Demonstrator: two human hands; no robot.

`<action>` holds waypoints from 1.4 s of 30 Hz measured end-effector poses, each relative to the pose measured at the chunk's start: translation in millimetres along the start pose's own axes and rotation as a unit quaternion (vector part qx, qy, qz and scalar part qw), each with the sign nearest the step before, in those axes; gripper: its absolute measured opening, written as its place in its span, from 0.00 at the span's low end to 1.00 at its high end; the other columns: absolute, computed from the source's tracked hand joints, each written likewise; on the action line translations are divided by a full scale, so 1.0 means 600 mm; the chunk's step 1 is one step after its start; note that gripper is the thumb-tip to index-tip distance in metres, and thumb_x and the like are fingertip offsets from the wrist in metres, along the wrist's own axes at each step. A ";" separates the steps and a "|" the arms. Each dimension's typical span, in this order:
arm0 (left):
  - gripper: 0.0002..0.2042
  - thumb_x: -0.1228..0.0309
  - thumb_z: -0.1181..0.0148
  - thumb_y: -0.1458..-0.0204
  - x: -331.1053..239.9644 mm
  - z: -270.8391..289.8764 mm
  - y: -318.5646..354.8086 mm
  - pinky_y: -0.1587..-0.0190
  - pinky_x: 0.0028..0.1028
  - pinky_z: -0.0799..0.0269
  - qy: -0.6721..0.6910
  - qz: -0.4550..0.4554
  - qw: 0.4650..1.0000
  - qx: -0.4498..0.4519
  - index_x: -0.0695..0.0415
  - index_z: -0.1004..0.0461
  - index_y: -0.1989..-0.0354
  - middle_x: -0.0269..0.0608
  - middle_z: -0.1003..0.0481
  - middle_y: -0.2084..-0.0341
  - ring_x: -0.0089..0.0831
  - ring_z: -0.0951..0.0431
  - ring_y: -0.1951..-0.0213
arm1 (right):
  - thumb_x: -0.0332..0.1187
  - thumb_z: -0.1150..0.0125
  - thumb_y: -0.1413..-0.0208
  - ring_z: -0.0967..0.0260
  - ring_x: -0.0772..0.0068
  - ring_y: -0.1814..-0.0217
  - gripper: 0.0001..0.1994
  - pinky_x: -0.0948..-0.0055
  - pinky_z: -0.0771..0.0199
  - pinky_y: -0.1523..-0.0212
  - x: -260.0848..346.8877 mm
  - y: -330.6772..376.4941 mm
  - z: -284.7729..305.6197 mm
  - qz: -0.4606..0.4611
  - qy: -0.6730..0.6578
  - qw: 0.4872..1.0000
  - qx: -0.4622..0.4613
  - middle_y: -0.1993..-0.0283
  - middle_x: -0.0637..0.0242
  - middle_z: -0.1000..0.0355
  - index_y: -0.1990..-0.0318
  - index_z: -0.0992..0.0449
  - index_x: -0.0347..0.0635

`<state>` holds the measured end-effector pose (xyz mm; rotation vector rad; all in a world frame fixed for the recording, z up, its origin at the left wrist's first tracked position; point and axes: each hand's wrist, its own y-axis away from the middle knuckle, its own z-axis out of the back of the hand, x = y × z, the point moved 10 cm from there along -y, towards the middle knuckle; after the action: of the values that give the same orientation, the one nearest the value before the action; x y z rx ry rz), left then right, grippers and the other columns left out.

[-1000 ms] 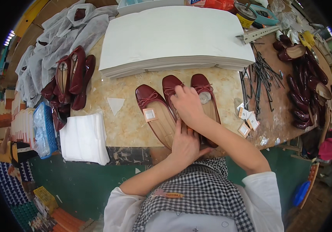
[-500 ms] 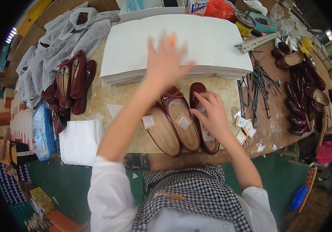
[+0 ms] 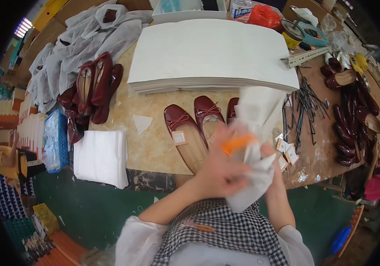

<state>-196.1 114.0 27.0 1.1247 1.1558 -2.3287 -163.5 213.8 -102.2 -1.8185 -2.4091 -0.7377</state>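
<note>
While three dark red flat shoes (image 3: pixel 190 133) are lying side by side at the near edge of the worktable (image 3: pixel 154 150), both hands are gripping a sheet of white tissue paper (image 3: pixel 254 146) above them. The left hand (image 3: pixel 221 166) is clutching its lower part, and the right hand (image 3: pixel 272 164), mostly hidden behind it, is closing on the crumpled side. A tall stack of white sheets (image 3: pixel 212 53) is sitting just behind the shoes.

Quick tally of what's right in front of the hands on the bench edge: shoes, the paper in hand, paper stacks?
Dark red flat shoes in the row before the hands: 3, one partly hidden
White tissue sheet held by left hand and right hand: 1
Large white sheet stack: 1
Small folded white stack: 1
Total: 6
</note>
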 end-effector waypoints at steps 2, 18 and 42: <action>0.11 0.70 0.36 0.60 0.028 0.046 0.027 0.38 0.39 0.44 0.001 0.031 0.997 -0.071 0.56 0.22 0.66 0.49 0.31 0.46 0.44 0.35 0.42 | 0.37 0.44 0.41 0.35 0.66 0.40 0.27 0.67 0.33 0.41 -0.034 0.000 -0.034 -0.044 0.318 0.942 -0.096 0.42 0.55 0.34 0.37 0.40 0.35; 0.38 0.40 0.48 0.52 0.132 0.027 0.162 0.35 0.58 0.64 -0.398 0.277 0.869 0.097 0.64 0.32 0.44 0.61 0.36 0.43 0.54 0.45 0.35 | 0.23 0.42 0.51 0.30 0.69 0.53 0.08 0.74 0.27 0.57 -0.048 -0.164 -0.183 0.283 0.705 0.647 0.065 0.57 0.68 0.29 0.63 0.22 0.41; 0.32 0.55 0.41 0.50 0.141 0.148 0.194 0.40 0.38 0.38 -0.057 0.262 0.920 -0.285 0.63 0.38 0.40 0.50 0.31 0.47 0.45 0.31 0.45 | 0.29 0.32 0.59 0.36 0.55 0.54 0.33 0.61 0.35 0.53 0.017 -0.151 -0.218 0.378 0.736 0.560 -0.032 0.58 0.56 0.33 0.41 0.35 0.37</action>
<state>-230.2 -22.2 -67.0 0.9144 1.1923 -1.4937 -282.3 153.7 -14.4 -1.0143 -0.4373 -1.3224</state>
